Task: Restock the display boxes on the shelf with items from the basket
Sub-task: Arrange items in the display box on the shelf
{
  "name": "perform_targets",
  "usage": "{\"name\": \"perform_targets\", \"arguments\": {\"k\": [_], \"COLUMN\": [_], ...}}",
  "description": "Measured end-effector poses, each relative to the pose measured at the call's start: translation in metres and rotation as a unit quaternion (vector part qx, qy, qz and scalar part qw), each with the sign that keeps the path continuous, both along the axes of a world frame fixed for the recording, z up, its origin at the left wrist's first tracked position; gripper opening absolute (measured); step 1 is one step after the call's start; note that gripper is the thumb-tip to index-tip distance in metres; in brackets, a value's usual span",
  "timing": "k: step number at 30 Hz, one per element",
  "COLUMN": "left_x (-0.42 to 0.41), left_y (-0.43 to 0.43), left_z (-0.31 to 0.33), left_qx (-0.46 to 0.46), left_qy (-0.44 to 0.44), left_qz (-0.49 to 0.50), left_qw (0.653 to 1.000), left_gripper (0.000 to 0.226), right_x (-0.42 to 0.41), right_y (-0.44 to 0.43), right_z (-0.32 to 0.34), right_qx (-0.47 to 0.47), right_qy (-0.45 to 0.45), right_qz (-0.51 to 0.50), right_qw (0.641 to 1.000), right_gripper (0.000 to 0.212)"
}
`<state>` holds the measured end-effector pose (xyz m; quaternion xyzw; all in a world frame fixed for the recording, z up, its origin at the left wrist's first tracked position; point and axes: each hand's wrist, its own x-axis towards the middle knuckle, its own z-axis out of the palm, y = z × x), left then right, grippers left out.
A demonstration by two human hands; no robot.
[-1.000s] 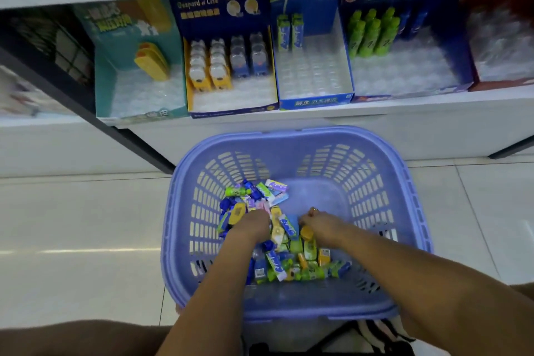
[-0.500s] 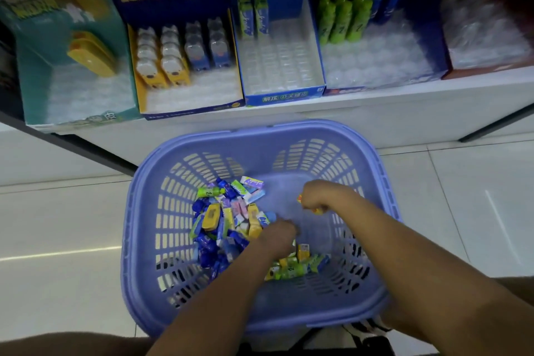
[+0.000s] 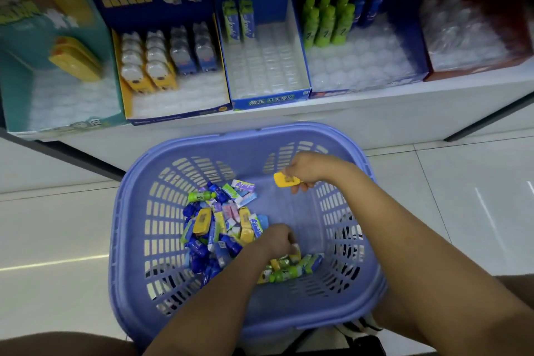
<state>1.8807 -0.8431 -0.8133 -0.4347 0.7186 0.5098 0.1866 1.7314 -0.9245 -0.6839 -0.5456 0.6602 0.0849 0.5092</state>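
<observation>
A purple plastic basket point(image 3: 135, 211) sits in front of me with a heap of small items point(image 3: 219, 222) on its floor, yellow, blue, green and pink. My right hand point(image 3: 306, 167) is raised above the basket's far right side and pinches a small yellow item point(image 3: 284, 180). My left hand point(image 3: 276, 240) is down in the heap, fingers curled round a small item that is mostly hidden. On the shelf stand display boxes: a teal box point(image 3: 17, 95), a dark blue and yellow box point(image 3: 179, 113), a blue box point(image 3: 268, 101), another blue box point(image 3: 367, 87) and a red box point(image 3: 474, 72).
The white shelf point(image 3: 346, 113) edge runs just beyond the basket. A dark metal shelf support point(image 3: 81, 159) slants at left. Pale floor tiles point(image 3: 52, 234) lie on both sides of the basket. My knees show at the bottom corners.
My right hand has lifted out of the heap up and to the right, holding the yellow item. My left hand has shifted rightward within the heap. The view has moved closer to the shelf.
</observation>
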Motion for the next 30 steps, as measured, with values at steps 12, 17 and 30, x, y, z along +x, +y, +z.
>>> {"name": "perform_targets", "arguments": {"k": [12,17,30], "left_x": [0.008,0.02,0.128], "left_y": [-0.096,-0.102,-0.116], "left_z": [0.156,0.21,0.258], "left_qx": [0.268,0.097,-0.126], "left_qy": [0.382,0.453,0.404], "left_qz": [0.509,0.463,0.474], "left_qw": [0.723,0.756,0.772], "left_gripper": [0.026,0.026,0.027], "right_x": [-0.02,0.01,0.116], "right_y": [-0.004,-0.005,-0.062], "right_z": [0.098,0.125,0.179], "right_qx": [-0.152,-0.293,-0.434], "right_qy": [-0.383,-0.321,-0.093], "right_qz": [-0.234,-0.176,0.139], "right_qw": [0.881,0.883,0.885], "right_gripper": [0.015,0.026,0.026]}}
